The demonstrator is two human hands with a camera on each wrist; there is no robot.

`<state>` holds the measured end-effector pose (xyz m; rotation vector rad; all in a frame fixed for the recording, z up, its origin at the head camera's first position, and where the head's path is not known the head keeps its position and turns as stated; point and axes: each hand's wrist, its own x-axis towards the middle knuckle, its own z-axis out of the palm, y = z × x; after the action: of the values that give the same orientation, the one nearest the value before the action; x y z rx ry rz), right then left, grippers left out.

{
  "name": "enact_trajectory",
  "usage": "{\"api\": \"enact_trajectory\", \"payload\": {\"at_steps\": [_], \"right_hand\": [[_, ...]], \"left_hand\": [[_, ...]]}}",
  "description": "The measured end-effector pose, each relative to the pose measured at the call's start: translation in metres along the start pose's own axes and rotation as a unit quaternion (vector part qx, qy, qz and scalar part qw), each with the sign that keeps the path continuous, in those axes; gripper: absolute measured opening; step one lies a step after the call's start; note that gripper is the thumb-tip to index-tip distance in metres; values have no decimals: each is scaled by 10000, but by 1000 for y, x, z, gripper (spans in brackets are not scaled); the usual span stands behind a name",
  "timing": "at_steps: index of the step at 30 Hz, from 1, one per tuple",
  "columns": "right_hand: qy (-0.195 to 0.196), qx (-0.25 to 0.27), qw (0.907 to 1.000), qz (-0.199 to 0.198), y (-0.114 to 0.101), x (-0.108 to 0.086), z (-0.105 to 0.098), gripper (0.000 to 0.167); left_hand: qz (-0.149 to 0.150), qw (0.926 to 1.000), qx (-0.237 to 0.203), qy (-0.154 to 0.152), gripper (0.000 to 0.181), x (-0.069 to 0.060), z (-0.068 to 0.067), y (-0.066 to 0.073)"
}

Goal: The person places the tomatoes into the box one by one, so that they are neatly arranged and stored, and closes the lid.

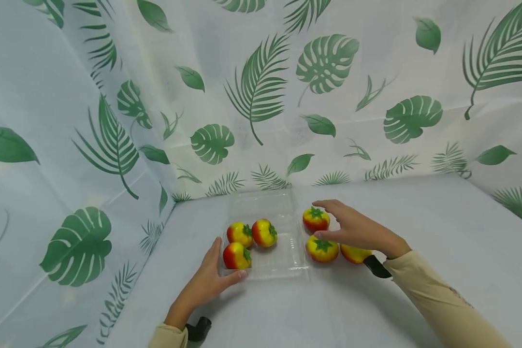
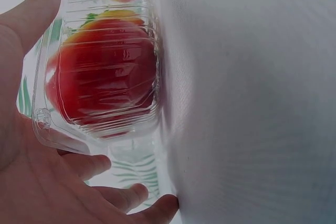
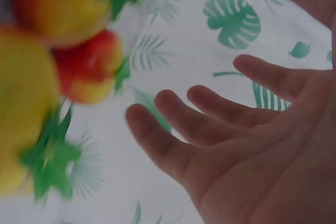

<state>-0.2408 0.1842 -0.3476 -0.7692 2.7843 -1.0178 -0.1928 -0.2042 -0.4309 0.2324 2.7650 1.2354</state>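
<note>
A clear plastic container (image 1: 282,249) holds three red-and-yellow toy fruits with green tops, one of them (image 1: 237,255) in its front left corner. The left hand (image 1: 209,282) rests against that corner, thumb along the front wall and fingers by the left side. In the left wrist view, the hand (image 2: 47,166) has spread fingers beside the container wall (image 2: 105,72). Over three more fruits right of the container is the right hand (image 1: 356,229), fingers extended, near the back fruit (image 1: 315,220) and the front one (image 1: 322,249). The right wrist view shows this hand (image 3: 247,140) holding nothing.
The third fruit (image 1: 354,253) lies partly under the right hand. A transparent lid (image 1: 261,205) extends behind the container. Leaf-patterned sheeting (image 1: 252,96) stands behind and at both sides of the pale table surface (image 1: 287,314).
</note>
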Motion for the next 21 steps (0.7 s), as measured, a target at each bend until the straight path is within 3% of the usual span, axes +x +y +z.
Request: {"api": "enact_trajectory", "payload": {"at_steps": [11,17,21], "right_hand": [[-127,-494,9980,378,24,-16,-4,95],[-261,-626,9952,709,37,-22,-10,94],[-527,-640,9947,611,44,-25,-19,86]], "left_hand": [[-4,9999,153,6,125,4,-2,-3],[19,9999,138,-35,125,3,0,-3],[73,9999,80,-9,123,1,0,-4]]}}
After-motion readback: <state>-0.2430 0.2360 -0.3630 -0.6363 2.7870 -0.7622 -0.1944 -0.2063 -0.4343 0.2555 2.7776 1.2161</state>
